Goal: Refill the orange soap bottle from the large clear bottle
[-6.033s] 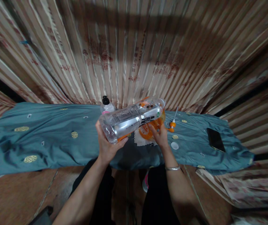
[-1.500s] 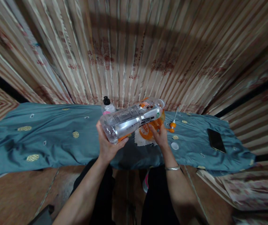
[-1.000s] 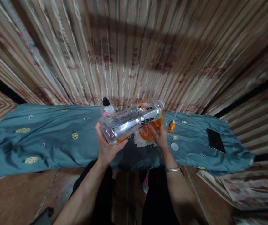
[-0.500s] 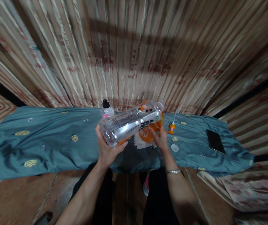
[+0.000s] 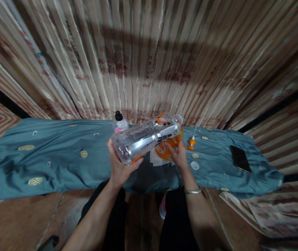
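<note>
My left hand (image 5: 119, 168) is wrapped round the base end of a large clear plastic bottle (image 5: 143, 140) with a silver label. The bottle lies tilted, its neck to the right and over an orange bottle (image 5: 162, 150). My right hand (image 5: 177, 153) grips the orange bottle, thumb toward the front. That bottle stands on a white cloth (image 5: 157, 161), its mouth hidden behind the clear bottle's neck. Beside it on the right lies an orange pump top (image 5: 191, 142) with a thin clear tube. A round white cap (image 5: 194, 165) lies nearby.
A bottle with a black top (image 5: 119, 122) stands behind the clear one. A black phone (image 5: 240, 159) lies at the right on the teal patterned cloth (image 5: 62, 157). Striped curtains (image 5: 149, 62) hang close behind. Something with a pink band (image 5: 163, 206) is below, between the legs.
Both hands keep their holds, and the two bottles stay in nearly the same position. The view has shifted very slightly.
</note>
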`<state>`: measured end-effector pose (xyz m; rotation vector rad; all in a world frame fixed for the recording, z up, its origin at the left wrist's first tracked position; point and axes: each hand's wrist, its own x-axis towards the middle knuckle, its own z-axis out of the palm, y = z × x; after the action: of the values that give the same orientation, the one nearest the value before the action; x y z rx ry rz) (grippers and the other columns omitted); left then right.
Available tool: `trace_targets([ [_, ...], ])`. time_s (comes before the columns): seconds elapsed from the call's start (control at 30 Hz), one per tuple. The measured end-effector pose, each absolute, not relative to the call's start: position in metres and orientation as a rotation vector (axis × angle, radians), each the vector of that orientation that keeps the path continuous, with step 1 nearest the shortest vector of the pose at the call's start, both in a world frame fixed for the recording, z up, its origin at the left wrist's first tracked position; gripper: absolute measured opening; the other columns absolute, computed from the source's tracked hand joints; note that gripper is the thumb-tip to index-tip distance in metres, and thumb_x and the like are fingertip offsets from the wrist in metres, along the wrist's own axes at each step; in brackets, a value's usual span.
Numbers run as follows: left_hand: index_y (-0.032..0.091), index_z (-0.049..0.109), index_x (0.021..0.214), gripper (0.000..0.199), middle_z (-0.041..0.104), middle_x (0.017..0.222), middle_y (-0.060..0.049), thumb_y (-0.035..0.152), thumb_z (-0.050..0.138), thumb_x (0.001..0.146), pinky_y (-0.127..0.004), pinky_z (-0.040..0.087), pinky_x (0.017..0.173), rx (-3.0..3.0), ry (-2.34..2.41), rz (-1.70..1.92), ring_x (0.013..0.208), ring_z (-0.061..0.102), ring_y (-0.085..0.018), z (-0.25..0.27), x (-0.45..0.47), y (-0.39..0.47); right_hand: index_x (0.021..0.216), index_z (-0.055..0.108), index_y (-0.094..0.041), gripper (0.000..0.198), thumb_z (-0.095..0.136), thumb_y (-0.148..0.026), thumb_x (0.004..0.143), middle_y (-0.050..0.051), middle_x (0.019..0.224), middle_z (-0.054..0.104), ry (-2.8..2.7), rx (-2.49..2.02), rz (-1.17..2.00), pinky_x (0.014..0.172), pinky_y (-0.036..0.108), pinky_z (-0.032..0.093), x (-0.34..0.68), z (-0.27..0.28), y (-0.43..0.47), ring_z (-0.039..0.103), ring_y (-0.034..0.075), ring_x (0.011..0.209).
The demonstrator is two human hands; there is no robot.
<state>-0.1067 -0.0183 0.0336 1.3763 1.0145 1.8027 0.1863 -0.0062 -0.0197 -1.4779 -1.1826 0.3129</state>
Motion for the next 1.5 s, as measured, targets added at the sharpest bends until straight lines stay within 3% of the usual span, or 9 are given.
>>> trace_targets([
  [0.23,0.026,0.069,0.147,0.114,0.082,0.155,-0.019,0.076,0.117,0.056,-0.063,0.067,0.129,1.367,1.044,1.798,0.144,0.082,-0.045,0.034,-0.105,-0.018,0.137,0.081,-0.022,0.088,0.091,-0.092,0.085,0.024,0.135,0.094,-1.17,-1.512,0.336,0.112,0.068,0.075,0.186,-0.018,-0.007,0.091,0.049,0.127],
  [0.53,0.024,0.068,0.147,0.111,0.08,0.154,-0.021,0.076,0.115,0.06,-0.063,0.067,0.128,1.381,1.083,1.79,0.142,0.083,-0.045,0.028,-0.109,-0.019,0.13,0.081,-0.025,0.076,0.09,-0.089,0.09,0.017,0.123,0.097,-1.179,-1.477,0.316,0.103,0.059,0.078,0.184,-0.016,-0.01,0.093,0.043,0.116],
  [0.93,0.02,0.065,0.154,0.128,0.082,0.152,-0.024,0.083,0.114,0.054,-0.065,0.067,0.127,1.33,1.152,1.694,0.139,0.084,-0.048,0.032,-0.111,-0.02,0.142,0.081,-0.023,0.08,0.089,-0.087,0.094,0.02,0.127,0.095,-1.157,-1.456,0.346,0.107,0.061,0.078,0.181,-0.023,-0.009,0.092,0.045,0.124],
  [1.17,0.021,0.064,0.154,0.128,0.08,0.152,-0.022,0.084,0.113,0.053,-0.063,0.069,0.125,1.349,1.208,1.669,0.139,0.084,-0.046,0.031,-0.115,-0.021,0.136,0.082,-0.025,0.072,0.093,-0.083,0.094,0.017,0.121,0.096,-1.144,-1.402,0.386,0.107,0.061,0.079,0.179,-0.02,-0.009,0.093,0.044,0.119],
  [1.33,0.022,0.062,0.154,0.124,0.081,0.149,-0.021,0.078,0.114,0.056,-0.063,0.072,0.119,1.343,1.211,1.643,0.129,0.086,-0.043,0.03,-0.116,-0.025,0.136,0.081,-0.023,0.081,0.092,-0.088,0.089,0.021,0.119,0.095,-1.118,-1.443,0.412,0.111,0.065,0.078,0.177,-0.015,-0.012,0.091,0.049,0.129],
  [1.5,0.022,0.061,0.153,0.12,0.082,0.149,-0.022,0.075,0.114,0.06,-0.063,0.072,0.12,1.367,1.194,1.677,0.135,0.086,-0.046,0.021,-0.118,-0.025,0.143,0.081,-0.022,0.084,0.089,-0.087,0.091,0.023,0.126,0.095,-1.113,-1.447,0.429,0.117,0.066,0.076,0.173,-0.011,-0.015,0.088,0.05,0.139],
])
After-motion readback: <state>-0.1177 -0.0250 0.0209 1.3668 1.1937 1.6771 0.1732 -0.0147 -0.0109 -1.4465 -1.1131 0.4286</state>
